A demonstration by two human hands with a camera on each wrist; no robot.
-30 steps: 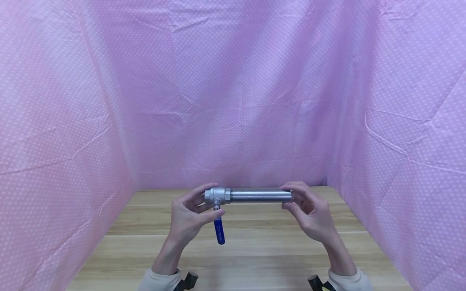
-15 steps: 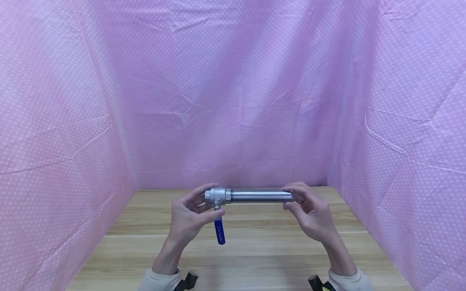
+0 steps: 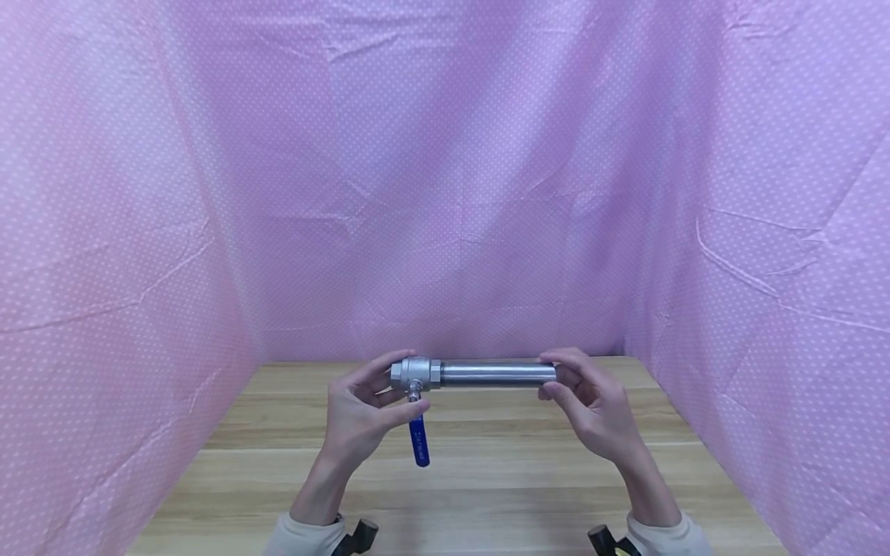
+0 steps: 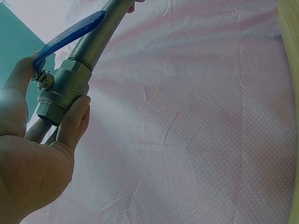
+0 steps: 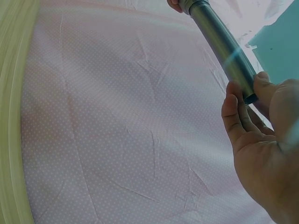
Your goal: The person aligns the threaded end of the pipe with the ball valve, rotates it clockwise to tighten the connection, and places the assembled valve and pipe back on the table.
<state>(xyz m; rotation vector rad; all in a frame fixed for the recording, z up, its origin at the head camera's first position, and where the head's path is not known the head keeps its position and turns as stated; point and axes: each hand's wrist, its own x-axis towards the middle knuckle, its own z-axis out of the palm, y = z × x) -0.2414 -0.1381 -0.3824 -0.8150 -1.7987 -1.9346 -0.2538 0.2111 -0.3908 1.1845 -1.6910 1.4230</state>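
Note:
A silvery metal ball valve (image 3: 416,372) with a blue lever handle (image 3: 419,442) is joined to a smooth metal pipe (image 3: 497,374), and both are held level above the table. My left hand (image 3: 365,405) grips the valve body, its thumb lying by the base of the lever. In the left wrist view some thread (image 4: 80,58) shows where the pipe enters the valve. At the other end, my right hand (image 3: 594,405) pinches the free tip of the pipe between thumb and fingers. The right wrist view shows the pipe's open end (image 5: 251,99) beside those fingers.
Below the hands lies a light wood-grain table (image 3: 480,494). Pink dotted cloth (image 3: 445,193) hangs behind it and along both sides. Black camera mounts (image 3: 363,534) sit at the wrists.
The right thumb and fingers have shifted slightly around the pipe's end. The left hand and the valve stay where they were.

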